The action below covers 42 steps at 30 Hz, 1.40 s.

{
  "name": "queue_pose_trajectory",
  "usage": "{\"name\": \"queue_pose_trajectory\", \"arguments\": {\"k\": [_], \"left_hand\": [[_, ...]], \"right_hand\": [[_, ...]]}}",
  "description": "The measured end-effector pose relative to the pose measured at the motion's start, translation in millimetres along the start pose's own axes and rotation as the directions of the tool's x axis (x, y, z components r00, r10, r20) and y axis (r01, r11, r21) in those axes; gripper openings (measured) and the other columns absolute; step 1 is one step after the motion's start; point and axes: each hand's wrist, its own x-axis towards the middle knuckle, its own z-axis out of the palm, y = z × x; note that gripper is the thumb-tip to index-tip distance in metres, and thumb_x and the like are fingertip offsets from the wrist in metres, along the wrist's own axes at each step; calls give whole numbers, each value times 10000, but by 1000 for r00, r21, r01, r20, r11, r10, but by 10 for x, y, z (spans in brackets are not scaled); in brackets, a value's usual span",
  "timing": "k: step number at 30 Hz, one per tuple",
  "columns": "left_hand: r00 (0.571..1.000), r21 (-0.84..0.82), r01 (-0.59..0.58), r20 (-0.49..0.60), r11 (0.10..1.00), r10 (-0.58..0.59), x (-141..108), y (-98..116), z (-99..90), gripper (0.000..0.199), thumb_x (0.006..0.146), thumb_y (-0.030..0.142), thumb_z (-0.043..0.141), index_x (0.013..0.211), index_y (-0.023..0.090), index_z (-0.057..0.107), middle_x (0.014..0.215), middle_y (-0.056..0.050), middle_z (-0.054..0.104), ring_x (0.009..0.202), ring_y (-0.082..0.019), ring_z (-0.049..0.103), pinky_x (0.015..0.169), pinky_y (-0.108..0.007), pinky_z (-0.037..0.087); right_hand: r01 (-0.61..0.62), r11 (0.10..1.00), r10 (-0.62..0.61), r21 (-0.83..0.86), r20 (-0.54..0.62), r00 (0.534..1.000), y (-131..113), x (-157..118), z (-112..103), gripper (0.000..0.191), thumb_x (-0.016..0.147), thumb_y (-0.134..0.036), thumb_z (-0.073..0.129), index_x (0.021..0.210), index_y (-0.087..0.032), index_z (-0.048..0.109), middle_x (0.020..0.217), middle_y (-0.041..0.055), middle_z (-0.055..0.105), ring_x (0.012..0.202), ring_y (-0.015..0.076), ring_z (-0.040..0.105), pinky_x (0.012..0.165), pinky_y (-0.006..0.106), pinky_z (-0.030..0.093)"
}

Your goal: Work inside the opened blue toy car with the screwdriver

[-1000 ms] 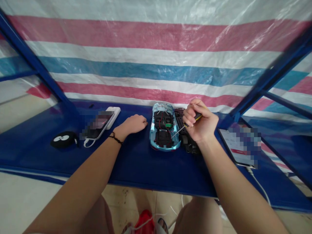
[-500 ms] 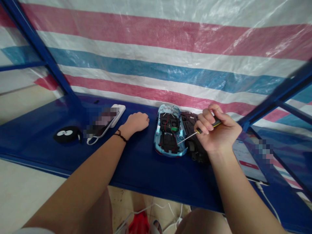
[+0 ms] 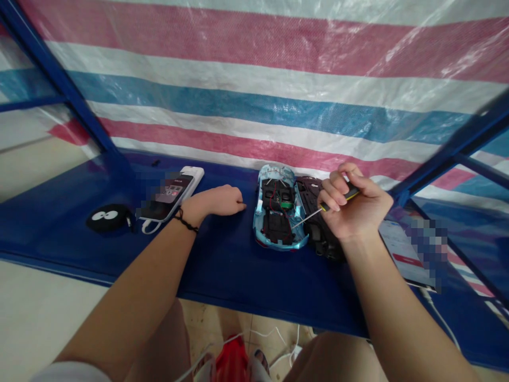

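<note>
My right hand (image 3: 356,207) is closed round the black and yellow handle of a screwdriver (image 3: 352,192). Its thin metal shaft slants down to the left, and the tip is over the lower right part of an opened light-blue toy car shell (image 3: 260,222). Inside the shell are black housings, red wires and a small green circuit board (image 3: 286,204). A black toy car chassis (image 3: 314,212) lies against the shell's right side, partly hidden by my right hand. Left of the shell, my left hand (image 3: 225,200) rests on the table, fingers curled, one fingertip poking out. Whatever it may hold is hidden.
On the blue table (image 3: 222,265), a phone (image 3: 169,199) leans on a white block (image 3: 194,178) at left, beside a black case with cartoon eyes (image 3: 107,217). A tablet (image 3: 405,254) with a cable lies at right. Blue metal posts and a striped sheet (image 3: 254,85) stand behind.
The view has shifted slightly. My left hand has changed pose, and a fingertip now sticks out toward the shell. My right hand still grips the screwdriver, its tip near the same spot.
</note>
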Motion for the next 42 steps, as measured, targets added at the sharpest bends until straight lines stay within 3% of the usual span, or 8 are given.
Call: {"name": "queue_pose_trajectory", "arguments": {"k": [10,18,22,28,32,35,39,42], "left_hand": [[1000,21,26,2,999,-26,5,-28,46,376,1001,375,517,1010,222,861,1137,-130,840,1024,-294,786,891,-365,555],[998,29,59,-12,998,-58,1,-39,61,385,1006,421,512,939,220,834,1020,-122,840,972,-293,785,832,-355,550],[986,24,103,-132,994,-99,8,-5,40,423,1030,488,478,938,221,793,1017,-122,822,1003,-321,769,800,-373,533],[858,-98,188,-468,977,-212,-333,14,-169,362,1036,492,493,973,218,722,935,-77,788,904,-264,729,798,-342,513],[635,-277,260,-672,925,-380,-988,-272,-85,407,998,542,481,1128,209,675,967,-71,723,913,-278,692,894,-398,550],[521,-243,389,-737,889,-430,-1368,-596,171,524,964,535,473,1311,175,632,1132,-142,677,1124,-378,645,1086,-546,504],[596,-167,475,-661,864,-456,-1498,-864,491,692,948,530,496,1519,140,539,1342,-216,607,1379,-462,522,1190,-641,406],[582,-154,501,-668,851,-464,-1469,-904,614,745,985,561,464,1622,173,464,1491,-237,519,1408,-468,496,1204,-633,398]], "right_hand": [[-12,999,11,-41,-9,1000,-32,-5,13,156,735,-173,774,794,-215,635,566,-70,379,448,57,301,384,150,298],[-4,998,3,-69,-15,1000,-24,24,-23,147,714,-190,780,769,-211,646,549,-71,400,439,59,300,369,152,287],[-7,996,7,-86,-1,1000,-12,17,-16,135,721,-201,776,763,-209,648,550,-68,414,437,59,313,371,150,294],[15,997,-16,-69,-8,1000,-17,36,-46,127,702,-194,763,733,-207,641,540,-63,422,440,61,298,369,155,281],[32,997,-32,-67,1,999,-38,61,-84,147,713,-201,768,746,-215,625,551,-66,403,441,60,302,378,151,282],[41,997,-42,-67,-6,999,-55,62,-88,157,713,-205,784,755,-215,633,553,-63,398,443,65,311,377,163,273],[58,996,-59,-63,-19,998,-65,43,-63,136,716,-193,792,745,-201,660,545,-56,392,441,64,309,374,185,235],[72,996,-73,-57,-20,997,-60,36,-50,148,711,-177,787,703,-196,641,546,-53,385,443,59,301,382,190,206]]}}
